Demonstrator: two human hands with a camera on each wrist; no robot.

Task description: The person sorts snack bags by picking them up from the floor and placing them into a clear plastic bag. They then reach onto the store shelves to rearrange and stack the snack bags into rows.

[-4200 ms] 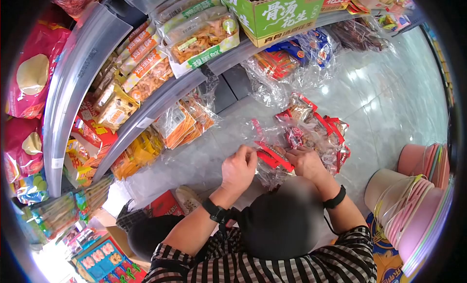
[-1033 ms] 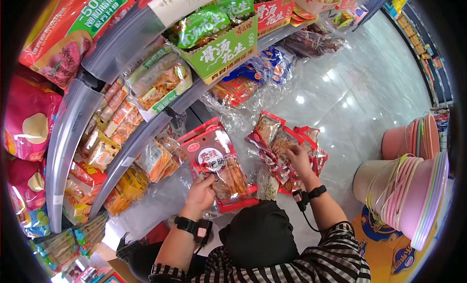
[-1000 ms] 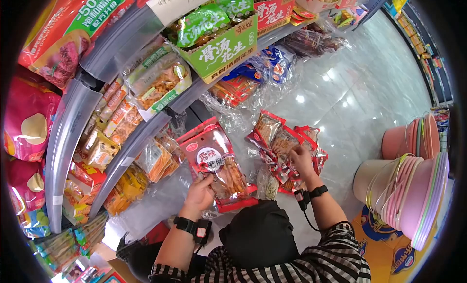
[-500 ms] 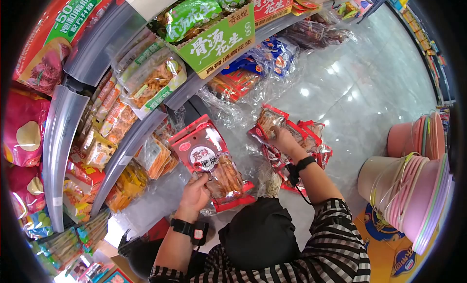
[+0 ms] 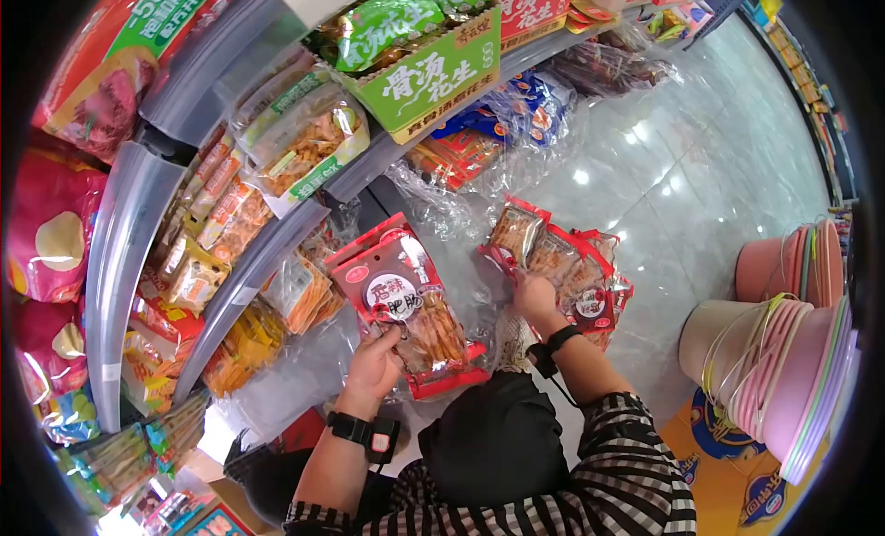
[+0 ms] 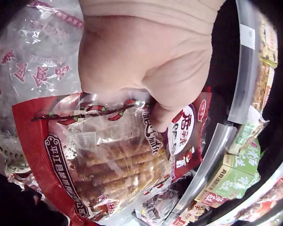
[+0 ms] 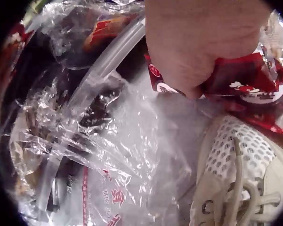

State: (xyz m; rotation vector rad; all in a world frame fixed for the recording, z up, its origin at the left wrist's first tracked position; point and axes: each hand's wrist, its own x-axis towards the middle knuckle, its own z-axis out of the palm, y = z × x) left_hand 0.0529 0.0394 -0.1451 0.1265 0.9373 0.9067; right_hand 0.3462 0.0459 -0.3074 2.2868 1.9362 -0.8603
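Observation:
My left hand (image 5: 373,368) holds a red snack packet (image 5: 431,338) by its side edge, thumb on the front. A second red edge shows behind it at the top. In the left wrist view the thumb of that hand (image 6: 141,52) presses on the packet (image 6: 115,157), whose clear window shows brown strips; the other fingers are hidden behind. My right hand (image 5: 536,301) is at the near left side of a heap of similar red packets (image 5: 562,259) low over the floor. Up close, the right hand (image 7: 203,42) grips a red packet (image 7: 243,77) between thumb and fingers.
Crinkled clear plastic (image 7: 132,136) lies on the floor beside a shoe (image 7: 240,169). Shelves with snack bags and a green box (image 5: 429,84) run along the left. Stacked plastic buckets (image 5: 761,370) stand at the right. Blue packets (image 5: 525,107) lie under the shelf.
Both hands were at the heap at first; then the left came to hold a packet apart from it. My right hand has moved left across the heap, then back toward me, and grips a packet.

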